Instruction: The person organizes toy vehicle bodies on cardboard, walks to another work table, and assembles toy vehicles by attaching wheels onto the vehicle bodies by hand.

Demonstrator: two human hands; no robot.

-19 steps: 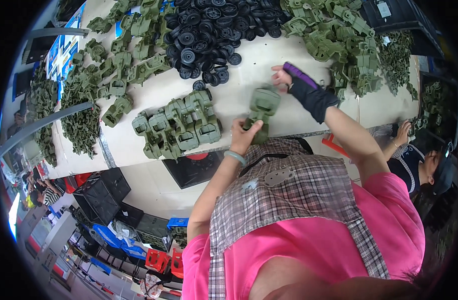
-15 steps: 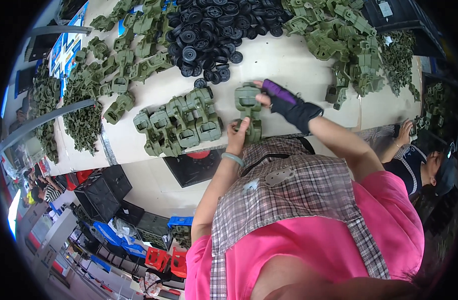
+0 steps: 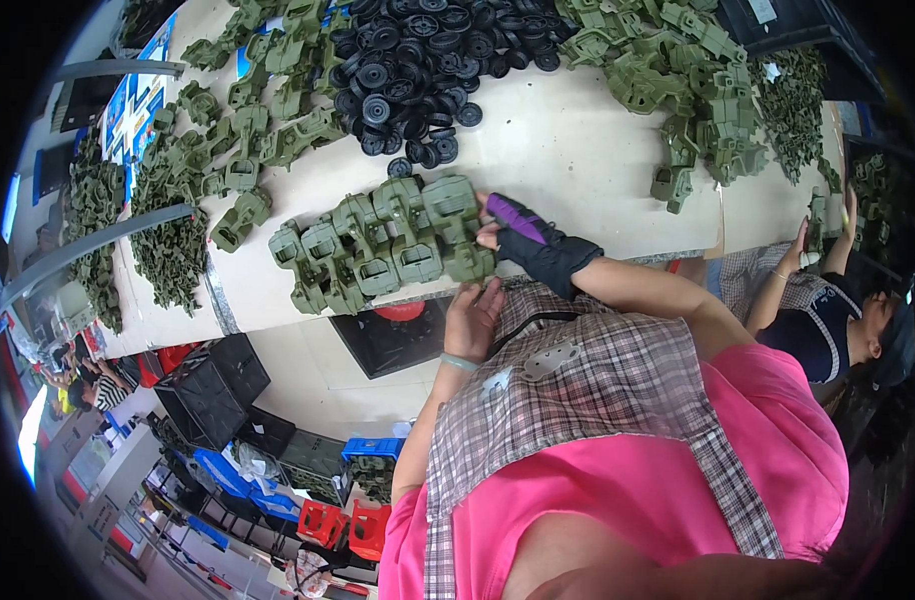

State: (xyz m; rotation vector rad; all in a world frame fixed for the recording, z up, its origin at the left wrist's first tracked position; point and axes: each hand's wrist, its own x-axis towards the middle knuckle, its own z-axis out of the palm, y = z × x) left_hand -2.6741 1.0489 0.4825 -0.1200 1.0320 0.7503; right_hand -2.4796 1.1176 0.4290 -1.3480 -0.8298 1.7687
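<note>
Several olive-green plastic toy vehicle bodies stand side by side in a row, among them one toy vehicle body (image 3: 378,270) near the middle. At the row's right end is another toy vehicle body (image 3: 454,200), close against its neighbour. My right hand (image 3: 543,240), in a black and purple fingerless glove, has its fingers and thumb on this last body's right side. Just below the body's near end, at the table edge, my left hand (image 3: 474,318) is turned palm up. Its fingers are apart and hold nothing.
Black toy wheels (image 3: 418,70) are heaped beyond the row. Green plastic parts lie in piles at the left (image 3: 248,130) and the right (image 3: 718,100). A co-worker's hands (image 3: 818,225) hold a green part at the far right. Black crates (image 3: 213,390) stand below the table's left side.
The toy vehicle body slid left from in front of me to the row's right end, with my right hand following. My left hand let go of it and dropped back toward me.
</note>
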